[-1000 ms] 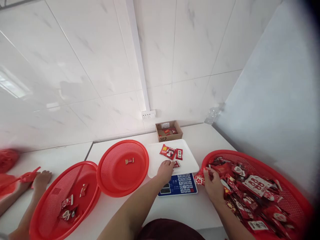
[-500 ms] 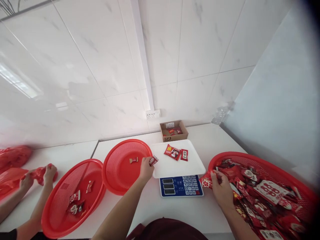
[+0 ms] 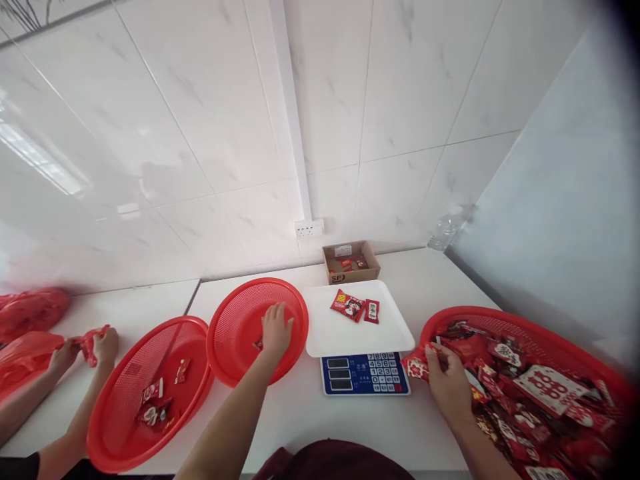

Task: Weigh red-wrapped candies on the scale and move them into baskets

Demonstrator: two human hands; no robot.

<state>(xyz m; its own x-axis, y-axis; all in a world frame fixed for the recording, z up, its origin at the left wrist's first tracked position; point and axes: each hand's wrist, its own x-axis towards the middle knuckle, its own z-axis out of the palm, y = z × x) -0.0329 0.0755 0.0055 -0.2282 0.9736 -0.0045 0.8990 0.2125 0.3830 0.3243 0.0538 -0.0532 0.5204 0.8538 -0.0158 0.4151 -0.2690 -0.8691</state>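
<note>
My left hand (image 3: 276,330) is over the middle red basket (image 3: 227,320), its fingers spread. Beside it in the basket lies a small wrapped sweet (image 3: 258,344), partly covered by the hand. At the edge of the full basket (image 3: 467,312), my right hand (image 3: 449,383) pinches a red candy packet (image 3: 416,367). Between my hands stands a digital scale (image 3: 356,390) with a white tray (image 3: 325,339). On the tray rest a larger red packet (image 3: 347,306) with a cartoon print and a small red packet (image 3: 371,311).
Many red packets (image 3: 520,417) fill the right basket. A third red basket (image 3: 113,400) at left holds several sweets. Behind the scale sits a cardboard box (image 3: 367,273). At far left, another person's hands (image 3: 105,345) handle a red plastic bag (image 3: 35,353).
My left hand has moved left from the tray's edge to over the middle basket, and its fingers have opened, letting go of the small packet. My right hand keeps its packet.
</note>
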